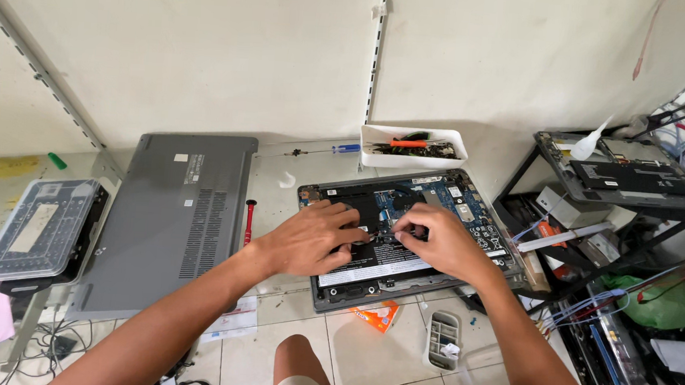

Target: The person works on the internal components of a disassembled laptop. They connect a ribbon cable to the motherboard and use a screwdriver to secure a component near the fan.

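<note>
Laptop (412, 229) with its bottom off is lying on the tiled floor, long side running left to right, straight ahead of both hands. Left of it, a clear parts case (39, 227), then a grey cover (168, 220) and a red screwdriver (249, 220). Left hand (311, 237) is resting curled on the battery — right hand (435, 241) is pinching something small at the board — both touching, equally near. Behind, a white tray (414, 148).

Both forearms extended forward, left hand (313, 236) palm-down, fingers curled, right hand (434, 239) pinching
</note>
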